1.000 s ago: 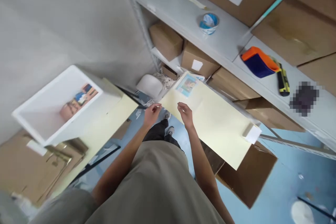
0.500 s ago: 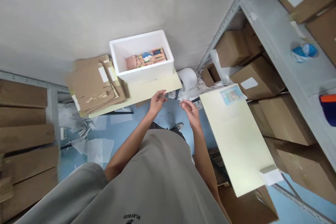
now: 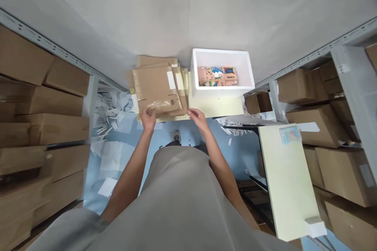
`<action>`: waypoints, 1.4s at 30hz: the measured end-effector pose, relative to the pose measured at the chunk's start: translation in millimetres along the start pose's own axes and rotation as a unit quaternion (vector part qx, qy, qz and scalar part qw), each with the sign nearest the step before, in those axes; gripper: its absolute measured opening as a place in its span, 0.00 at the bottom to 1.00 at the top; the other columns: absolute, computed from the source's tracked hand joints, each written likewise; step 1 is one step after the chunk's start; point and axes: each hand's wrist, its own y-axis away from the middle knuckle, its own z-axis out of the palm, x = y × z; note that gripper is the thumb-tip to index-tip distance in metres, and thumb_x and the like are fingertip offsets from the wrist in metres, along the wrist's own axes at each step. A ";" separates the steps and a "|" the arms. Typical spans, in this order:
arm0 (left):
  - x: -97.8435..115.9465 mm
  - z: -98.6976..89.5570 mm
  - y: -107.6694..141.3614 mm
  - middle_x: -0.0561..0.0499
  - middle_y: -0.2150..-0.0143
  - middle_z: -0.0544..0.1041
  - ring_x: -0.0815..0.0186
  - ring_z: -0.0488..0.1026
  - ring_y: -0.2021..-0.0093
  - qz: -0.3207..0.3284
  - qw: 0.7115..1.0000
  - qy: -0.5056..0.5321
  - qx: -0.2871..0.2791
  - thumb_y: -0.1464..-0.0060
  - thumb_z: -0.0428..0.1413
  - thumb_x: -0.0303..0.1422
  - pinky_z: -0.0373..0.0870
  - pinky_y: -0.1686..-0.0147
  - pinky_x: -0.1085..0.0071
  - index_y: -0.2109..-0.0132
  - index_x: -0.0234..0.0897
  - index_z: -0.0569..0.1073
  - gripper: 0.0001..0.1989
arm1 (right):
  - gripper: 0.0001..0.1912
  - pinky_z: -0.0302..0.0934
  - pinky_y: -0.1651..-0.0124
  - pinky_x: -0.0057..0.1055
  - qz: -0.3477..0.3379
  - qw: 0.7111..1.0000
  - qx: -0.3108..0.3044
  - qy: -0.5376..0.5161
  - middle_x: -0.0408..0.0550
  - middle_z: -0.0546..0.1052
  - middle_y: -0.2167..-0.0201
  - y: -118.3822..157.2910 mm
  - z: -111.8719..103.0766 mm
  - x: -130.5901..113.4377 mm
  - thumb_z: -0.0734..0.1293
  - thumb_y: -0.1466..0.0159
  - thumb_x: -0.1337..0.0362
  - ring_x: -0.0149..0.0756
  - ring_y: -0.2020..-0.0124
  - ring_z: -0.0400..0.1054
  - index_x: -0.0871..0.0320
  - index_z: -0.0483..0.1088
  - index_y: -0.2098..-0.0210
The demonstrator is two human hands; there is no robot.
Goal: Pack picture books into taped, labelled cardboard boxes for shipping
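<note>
A stack of flattened cardboard boxes (image 3: 156, 82), with clear tape and white labels on it, lies on the left part of a cream tabletop (image 3: 218, 106). At the stack's near edge, my left hand (image 3: 148, 120) has its fingers closed on the front of the top flattened box. My right hand (image 3: 198, 118) is just off the stack's near right corner, its fingers loosely curved and apart, with nothing in them. Right of the stack stands a white foam box (image 3: 222, 92) holding several colourful printed packs (image 3: 218, 75).
Shelves of cardboard boxes (image 3: 59, 125) line the left, and more cartons (image 3: 319, 125) fill the right shelving. A second cream table (image 3: 290, 180) at right carries a blue printed card (image 3: 290, 135) and a small white box (image 3: 315, 226). Paper scraps (image 3: 113, 106) litter the blue floor.
My view has turned left, so the stack and foam box sit further right in it. Both hands have moved from the tabletop's right end to the cardboard stack and spread apart.
</note>
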 end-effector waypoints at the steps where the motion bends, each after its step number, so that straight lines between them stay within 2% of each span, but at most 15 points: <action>1: -4.7 -11.6 -13.3 0.37 0.42 0.78 0.51 0.71 0.34 0.018 0.999 -0.047 0.019 0.48 0.64 0.27 0.62 0.29 0.52 0.48 0.34 0.74 0.20 | 0.17 0.75 0.45 0.37 0.014 0.999 0.002 0.047 0.53 0.85 0.49 -12.9 16.7 2.8 0.72 0.35 0.54 0.41 0.49 0.80 0.57 0.78 0.50; 4: -13.0 -33.8 -39.6 0.36 0.44 0.77 0.45 0.69 0.34 0.024 0.994 -0.110 0.016 0.53 0.68 0.28 0.60 0.28 0.48 0.50 0.33 0.74 0.22 | 0.13 0.72 0.39 0.37 0.047 0.983 0.015 0.174 0.54 0.84 0.47 -47.0 55.4 9.3 0.69 0.34 0.64 0.40 0.46 0.79 0.59 0.78 0.51; 7: -18.7 -42.3 -50.9 0.38 0.48 0.77 0.45 0.71 0.37 0.030 0.989 -0.143 -0.008 0.53 0.69 0.31 0.63 0.31 0.49 0.52 0.34 0.74 0.21 | 0.13 0.69 0.36 0.39 0.063 0.972 0.033 0.223 0.54 0.84 0.49 -70.0 76.8 14.0 0.69 0.36 0.69 0.43 0.45 0.78 0.60 0.79 0.53; 13: -29.1 -50.5 -60.6 0.43 0.54 0.77 0.49 0.74 0.42 -0.003 0.987 -0.161 -0.021 0.52 0.68 0.31 0.69 0.37 0.51 0.53 0.36 0.73 0.19 | 0.16 0.68 0.37 0.38 0.079 0.949 0.076 0.295 0.53 0.83 0.50 -79.4 88.7 22.2 0.69 0.36 0.69 0.45 0.45 0.76 0.59 0.77 0.48; 17: -31.1 -50.6 -63.4 0.40 0.51 0.76 0.44 0.70 0.35 -0.006 0.984 -0.177 -0.003 0.53 0.68 0.31 0.65 0.33 0.48 0.55 0.36 0.73 0.18 | 0.17 0.66 0.36 0.40 0.080 0.934 0.099 0.333 0.61 0.80 0.47 -75.7 95.1 29.6 0.70 0.35 0.67 0.50 0.41 0.74 0.63 0.77 0.46; 19: -31.2 -49.5 -64.3 0.39 0.50 0.76 0.44 0.71 0.36 -0.024 0.984 -0.177 -0.007 0.54 0.70 0.32 0.67 0.34 0.49 0.53 0.36 0.72 0.22 | 0.16 0.68 0.38 0.38 0.076 0.933 0.089 0.339 0.60 0.81 0.48 -75.1 96.1 33.0 0.69 0.34 0.67 0.49 0.43 0.75 0.64 0.77 0.47; 23: -30.8 -53.6 -71.5 0.36 0.44 0.76 0.45 0.73 0.35 -0.034 0.983 -0.182 0.001 0.52 0.70 0.34 0.68 0.33 0.50 0.48 0.34 0.70 0.27 | 0.13 0.69 0.39 0.33 0.060 0.936 0.061 0.341 0.50 0.84 0.51 -76.0 83.7 36.1 0.69 0.33 0.68 0.42 0.46 0.77 0.57 0.80 0.50; 26: -30.2 -60.2 -81.3 0.32 0.39 0.75 0.44 0.73 0.33 -0.032 0.982 -0.183 0.011 0.52 0.71 0.35 0.67 0.32 0.49 0.42 0.33 0.67 0.33 | 0.17 0.65 0.34 0.36 0.073 0.927 0.092 0.355 0.56 0.82 0.46 -77.1 69.1 35.9 0.67 0.31 0.69 0.44 0.40 0.75 0.59 0.78 0.44; 28: -30.0 -62.0 -87.2 0.33 0.41 0.78 0.42 0.74 0.35 -0.042 0.982 -0.182 0.003 0.56 0.72 0.36 0.68 0.33 0.46 0.42 0.34 0.68 0.36 | 0.21 0.65 0.33 0.39 0.093 0.919 0.118 0.365 0.63 0.79 0.43 -78.7 63.7 35.3 0.68 0.31 0.68 0.48 0.39 0.74 0.64 0.75 0.40; 30: -30.1 -60.7 -91.2 0.36 0.47 0.81 0.40 0.77 0.40 -0.058 0.983 -0.176 -0.012 0.60 0.73 0.36 0.70 0.36 0.44 0.48 0.36 0.71 0.32 | 0.24 0.66 0.34 0.41 0.109 0.912 0.136 0.371 0.68 0.77 0.41 -80.8 62.6 34.4 0.70 0.30 0.64 0.52 0.39 0.74 0.66 0.73 0.37; 32: -30.6 -57.2 -92.6 0.39 0.54 0.82 0.41 0.80 0.45 -0.068 0.985 -0.157 -0.025 0.61 0.73 0.37 0.74 0.41 0.45 0.55 0.37 0.72 0.27 | 0.25 0.67 0.35 0.43 0.122 0.907 0.146 0.375 0.70 0.77 0.41 -82.8 63.4 33.4 0.71 0.31 0.61 0.55 0.38 0.74 0.67 0.74 0.38; 35: -31.1 -51.4 -91.2 0.44 0.60 0.80 0.47 0.81 0.52 -0.072 0.992 -0.094 -0.036 0.61 0.70 0.36 0.79 0.47 0.51 0.61 0.38 0.71 0.21 | 0.16 0.68 0.37 0.43 0.138 0.906 0.141 0.376 0.67 0.81 0.46 -84.3 63.4 32.5 0.71 0.31 0.62 0.56 0.39 0.75 0.63 0.79 0.47; 39: -28.8 -48.4 -89.7 0.48 0.65 0.78 0.51 0.81 0.56 -0.069 0.995 -0.053 -0.042 0.59 0.67 0.36 0.80 0.51 0.54 0.61 0.37 0.72 0.18 | 0.12 0.68 0.39 0.39 0.149 0.908 0.135 0.367 0.60 0.84 0.51 -84.1 60.3 33.1 0.72 0.34 0.64 0.50 0.43 0.78 0.60 0.80 0.53; 42: -25.0 -50.8 -91.8 0.48 0.63 0.78 0.53 0.81 0.55 -0.068 0.996 -0.053 -0.036 0.58 0.66 0.34 0.80 0.50 0.55 0.56 0.36 0.72 0.20 | 0.10 0.70 0.45 0.35 0.155 0.913 0.127 0.355 0.54 0.85 0.55 -81.8 59.5 34.9 0.75 0.37 0.62 0.48 0.48 0.80 0.59 0.80 0.58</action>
